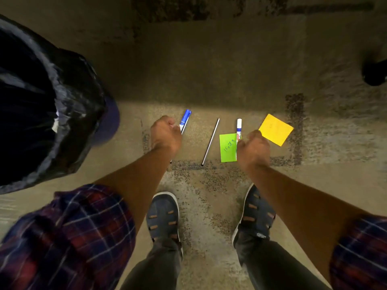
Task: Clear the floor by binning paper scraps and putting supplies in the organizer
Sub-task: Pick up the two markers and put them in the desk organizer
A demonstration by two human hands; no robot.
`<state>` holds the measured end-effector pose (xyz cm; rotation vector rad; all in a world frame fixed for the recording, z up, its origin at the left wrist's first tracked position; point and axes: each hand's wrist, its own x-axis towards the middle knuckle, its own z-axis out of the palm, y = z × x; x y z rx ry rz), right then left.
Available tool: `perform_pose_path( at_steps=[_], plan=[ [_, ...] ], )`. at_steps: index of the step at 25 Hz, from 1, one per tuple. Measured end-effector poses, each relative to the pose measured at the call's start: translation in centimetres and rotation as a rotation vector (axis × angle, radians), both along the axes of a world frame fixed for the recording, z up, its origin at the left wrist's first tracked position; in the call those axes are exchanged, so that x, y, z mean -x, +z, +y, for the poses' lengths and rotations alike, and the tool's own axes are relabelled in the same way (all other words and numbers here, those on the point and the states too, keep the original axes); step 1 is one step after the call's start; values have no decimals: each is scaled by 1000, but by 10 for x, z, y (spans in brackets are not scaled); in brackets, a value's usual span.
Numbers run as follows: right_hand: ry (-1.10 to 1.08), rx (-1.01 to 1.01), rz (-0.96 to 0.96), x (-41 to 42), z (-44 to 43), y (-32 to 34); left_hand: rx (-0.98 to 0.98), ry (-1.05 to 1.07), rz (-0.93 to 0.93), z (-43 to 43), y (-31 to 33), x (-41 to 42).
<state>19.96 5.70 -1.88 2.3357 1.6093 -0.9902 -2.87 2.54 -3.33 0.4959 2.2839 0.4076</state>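
Both hands are seen lowered to the carpeted floor (209, 70), each curled into a loose fist around a marker. The left hand (165, 133) is closed on the blue-capped marker (185, 119), whose cap sticks out past the knuckles, pointing away from the person and slightly right. A thin stick seems to be held alongside it, though this cannot be told for certain. The right hand (253, 147) is closed on the white marker (239, 127), which stands out of the fist pointing almost straight away from the person.

Three loose things are left on the floor. A thin rod (210, 141) lies between the two hands, its long axis running from near the feet up and to the right; it is about equally near both hands. The green note (228, 147) lies flat just beside the right hand, touching or partly under the white marker. The yellow note (276, 129) lies just beyond the right hand, to its outer side, tilted like a diamond.

The bin with the black liner (69, 101) stands at the left, nearer the left arm. No organizer is visible in this view.

The markers are judged to be mid-pickup. Since both notes lie on the right and the bin on the left, the scraps would have to be carried across the body.
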Motion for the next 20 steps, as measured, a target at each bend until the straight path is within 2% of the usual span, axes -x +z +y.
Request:
perform_pose_path(
  at_steps=[3,8,10,15,20],
  plan=[
    [73,29,-48,-9,4,-27,52,-134,57,2,-21,-5],
    [213,-22,-59,-12,6,-50,94,-236,136,-3,-32,-11],
    [227,-23,-65,-9,8,-53,86,-193,122,-1,-30,-11],
    [186,-31,-56,-6,19,-31,-46,150,-36,4,-6,-9],
    [42,-124,193,2,33,46,-99,191,-212,7,77,-23]
  ],
)
